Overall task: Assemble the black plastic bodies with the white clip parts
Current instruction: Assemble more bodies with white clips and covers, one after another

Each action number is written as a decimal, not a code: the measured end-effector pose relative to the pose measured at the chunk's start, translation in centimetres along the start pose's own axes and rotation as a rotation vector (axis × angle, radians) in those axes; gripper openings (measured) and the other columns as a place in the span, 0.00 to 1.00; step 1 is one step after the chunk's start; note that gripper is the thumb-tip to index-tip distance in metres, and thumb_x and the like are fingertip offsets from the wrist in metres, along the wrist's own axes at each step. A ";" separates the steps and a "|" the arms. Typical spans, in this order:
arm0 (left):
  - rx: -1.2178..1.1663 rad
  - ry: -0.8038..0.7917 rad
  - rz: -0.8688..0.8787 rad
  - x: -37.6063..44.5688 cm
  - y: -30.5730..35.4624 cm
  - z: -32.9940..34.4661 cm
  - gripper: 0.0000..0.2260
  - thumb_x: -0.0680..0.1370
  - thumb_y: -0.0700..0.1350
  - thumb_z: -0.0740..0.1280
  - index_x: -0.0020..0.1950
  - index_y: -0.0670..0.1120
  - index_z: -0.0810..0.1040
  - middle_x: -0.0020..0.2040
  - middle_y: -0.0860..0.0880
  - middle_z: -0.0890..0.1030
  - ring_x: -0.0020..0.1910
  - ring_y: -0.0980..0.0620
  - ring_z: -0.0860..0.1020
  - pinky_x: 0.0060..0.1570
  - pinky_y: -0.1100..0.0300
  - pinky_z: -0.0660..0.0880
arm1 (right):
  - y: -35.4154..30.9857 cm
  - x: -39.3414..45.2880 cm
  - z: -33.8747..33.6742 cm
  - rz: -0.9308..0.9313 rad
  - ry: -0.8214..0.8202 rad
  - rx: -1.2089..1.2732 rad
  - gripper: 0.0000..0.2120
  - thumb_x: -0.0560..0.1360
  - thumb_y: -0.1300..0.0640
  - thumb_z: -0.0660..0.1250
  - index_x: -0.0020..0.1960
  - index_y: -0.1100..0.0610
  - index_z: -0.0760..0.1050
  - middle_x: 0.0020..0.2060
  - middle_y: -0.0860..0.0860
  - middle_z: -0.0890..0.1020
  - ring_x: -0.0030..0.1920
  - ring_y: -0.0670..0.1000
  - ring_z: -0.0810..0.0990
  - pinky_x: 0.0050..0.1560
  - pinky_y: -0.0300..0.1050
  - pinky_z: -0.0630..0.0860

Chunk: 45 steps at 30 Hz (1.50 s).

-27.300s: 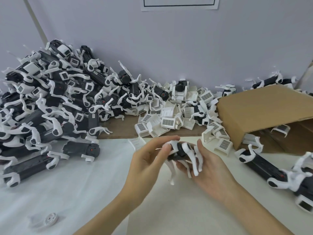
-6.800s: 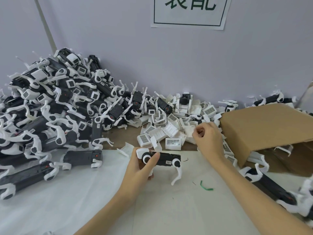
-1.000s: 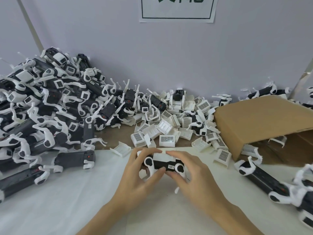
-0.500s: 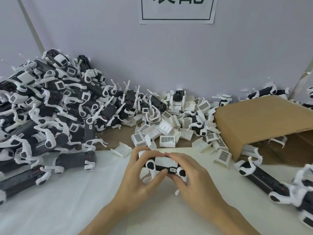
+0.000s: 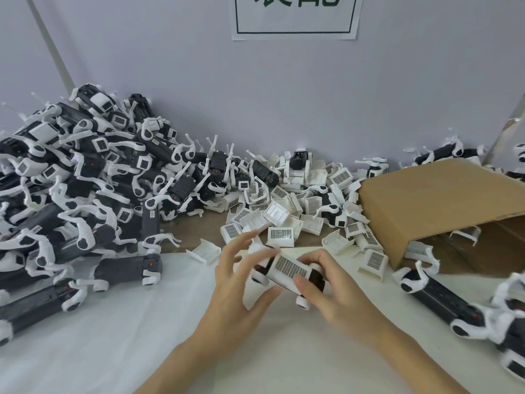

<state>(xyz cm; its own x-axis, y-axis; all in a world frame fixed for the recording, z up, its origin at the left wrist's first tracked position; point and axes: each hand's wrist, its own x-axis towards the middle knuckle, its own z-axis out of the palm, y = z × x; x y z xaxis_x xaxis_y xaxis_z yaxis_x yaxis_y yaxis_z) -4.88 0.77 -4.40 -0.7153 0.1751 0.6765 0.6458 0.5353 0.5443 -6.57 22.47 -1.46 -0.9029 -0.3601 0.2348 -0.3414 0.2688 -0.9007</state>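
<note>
step: seating white clip part [image 5: 288,269] on black body [image 5: 316,278], held just above white sheet [image 5: 119,331], centre front; looks mid-press, not confirmed locked
left hand [image 5: 241,282]: fingers mostly spread, fairly open; thumb and index touching left end of the piece, upper fingers lifted clear; blurred, exact contact unclear
right hand [image 5: 332,291]: curled round right end of the black body, thumb on front edge of the clip; firm hold
clip: grid-patterned face up, sits across top of body, slightly tilted down to the right
body: white leg pieces hanging below, one foot near the sheet
progress: this unit likely near done; full task far from over judging by stock
loose clips [image 5: 279,223]: heap just behind the hands, on brown table [image 5: 199,226]
finished pile [image 5: 85,189]: big stack at left against the wall
cardboard box [image 5: 443,206]: right, on its side, open mouth toward the camera, more parts spilling out
bodies at right [image 5: 443,302]: lying on the sheet, well apart from the hands
next move: probably press clip down till snapped, check flush, then set unit aside and take another body
risk: tilted clip may catch on one side only
</note>
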 end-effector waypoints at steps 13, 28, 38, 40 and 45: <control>-0.283 -0.024 -0.304 0.2 0.3 -0.4 0.09 0.82 0.50 0.70 0.63 0.53 0.81 0.51 0.55 0.83 0.50 0.54 0.81 0.49 0.68 0.73 | 1.1 -0.4 1.9 -0.194 0.165 -0.360 0.15 0.79 0.50 0.73 0.62 0.37 0.74 0.50 0.36 0.80 0.62 0.36 0.68 0.64 0.40 0.68; -0.331 -0.062 -0.251 0.1 1.2 -0.6 0.22 0.78 0.56 0.74 0.70 0.53 0.75 0.63 0.54 0.83 0.65 0.48 0.81 0.63 0.60 0.75 | 0.1 0.1 1.3 0.058 0.007 0.313 0.14 0.87 0.52 0.55 0.60 0.48 0.79 0.50 0.58 0.84 0.51 0.51 0.82 0.51 0.44 0.76; -0.349 0.065 -0.260 0.2 1.1 -0.4 0.21 0.76 0.56 0.75 0.67 0.58 0.75 0.60 0.52 0.84 0.60 0.48 0.82 0.58 0.63 0.77 | 1.3 0.2 2.1 0.013 -0.017 0.211 0.17 0.83 0.52 0.66 0.71 0.46 0.74 0.63 0.43 0.83 0.62 0.49 0.83 0.63 0.46 0.79; -0.468 0.066 -0.330 0.1 1.0 -0.7 0.17 0.81 0.59 0.67 0.66 0.54 0.77 0.57 0.48 0.85 0.58 0.47 0.84 0.58 0.61 0.78 | 1.6 0.3 2.0 0.012 0.004 0.171 0.16 0.84 0.56 0.67 0.70 0.46 0.75 0.62 0.45 0.83 0.61 0.49 0.83 0.64 0.48 0.78; -0.713 0.037 -0.529 0.8 0.3 -1.4 0.18 0.84 0.61 0.64 0.57 0.48 0.81 0.54 0.45 0.84 0.51 0.47 0.83 0.50 0.60 0.79 | 1.4 0.1 1.9 0.001 0.097 0.179 0.18 0.77 0.48 0.73 0.66 0.45 0.79 0.60 0.46 0.81 0.59 0.47 0.82 0.53 0.44 0.82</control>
<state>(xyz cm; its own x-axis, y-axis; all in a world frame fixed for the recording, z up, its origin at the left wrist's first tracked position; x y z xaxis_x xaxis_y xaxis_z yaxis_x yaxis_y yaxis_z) -4.86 -0.08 -3.04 -0.9660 0.0174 0.2580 0.2548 -0.1056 0.9612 -6.68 21.10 -3.39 -0.9270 -0.2699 0.2602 -0.2965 0.1029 -0.9495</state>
